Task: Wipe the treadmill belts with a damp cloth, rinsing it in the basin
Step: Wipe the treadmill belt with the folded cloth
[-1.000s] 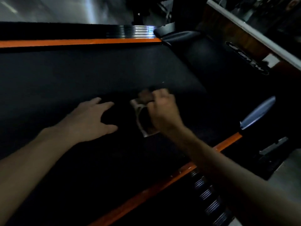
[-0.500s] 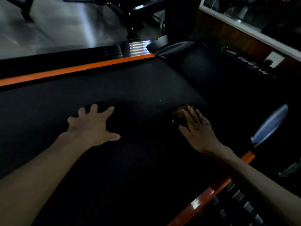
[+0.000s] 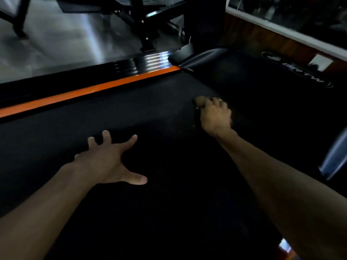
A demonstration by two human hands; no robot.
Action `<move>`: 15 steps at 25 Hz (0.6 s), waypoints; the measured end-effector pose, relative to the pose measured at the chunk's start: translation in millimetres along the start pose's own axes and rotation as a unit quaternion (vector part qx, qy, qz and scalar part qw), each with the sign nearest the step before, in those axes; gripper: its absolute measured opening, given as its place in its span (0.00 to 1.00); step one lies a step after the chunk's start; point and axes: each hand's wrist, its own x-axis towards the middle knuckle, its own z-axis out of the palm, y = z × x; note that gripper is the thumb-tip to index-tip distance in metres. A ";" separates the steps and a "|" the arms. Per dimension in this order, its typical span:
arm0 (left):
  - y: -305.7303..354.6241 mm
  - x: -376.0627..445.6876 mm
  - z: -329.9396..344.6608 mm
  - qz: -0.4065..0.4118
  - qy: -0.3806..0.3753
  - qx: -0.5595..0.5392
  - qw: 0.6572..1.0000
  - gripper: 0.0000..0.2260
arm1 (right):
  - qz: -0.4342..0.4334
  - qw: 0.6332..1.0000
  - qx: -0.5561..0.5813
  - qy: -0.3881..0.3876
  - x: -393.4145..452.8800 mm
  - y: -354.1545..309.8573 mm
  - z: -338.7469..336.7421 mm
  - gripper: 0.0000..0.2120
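The cloth [image 3: 199, 102] sits on the black treadmill belt [image 3: 169, 184] near its far end, close to where the belt meets the dark motor cover [image 3: 262, 81]. Only a small brownish bunch of it shows, poking out past the fingertips; the rest is hidden under the right hand [image 3: 216, 117]. That hand lies on top of the cloth, palm down, with its fingers bent over the wad and pressing it to the belt. The picture is soft there, so whether the fingers truly pinch the cloth or just bear down on it I cannot tell. The left hand [image 3: 107, 162] is well apart from it, nearer the person, planted on the belt with all 5 digits spread wide, thumb thrown out to the side, holding nothing. Both forearms are bare. Along the far side of the belt runs an orange side rail [image 3: 84, 92], with a ribbed black footplate [image 3: 146, 62] beyond it catching some light. White lettering on the motor cover is too blurred to read. Past the rail lies a grey floor [image 3: 56, 44], and the black frame of another gym machine [image 3: 142, 23] stands on it. At the right edge a pale grey upright [image 3: 334, 156] rises beside the belt.
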 end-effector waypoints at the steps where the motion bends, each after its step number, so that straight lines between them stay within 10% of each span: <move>1: -1.5 1.4 0.0 0.001 -0.005 0.004 1.000 0.57 | -0.056 0.998 0.002 -0.010 -2.4 -33.8 3.2 0.20; 7: -1.8 1.0 -9.6 0.006 -0.032 0.005 0.999 0.57 | -0.477 0.856 0.181 -0.080 -12.8 -114.2 16.6 0.22; 12: 3.9 -0.3 -7.5 0.007 -0.021 0.001 1.000 0.56 | 0.004 0.999 0.038 0.019 84.2 -45.0 6.4 0.19; 15: 7.0 -2.3 -10.5 0.011 -0.021 -0.003 1.000 0.56 | 0.034 0.997 0.062 0.016 86.7 -95.6 10.5 0.17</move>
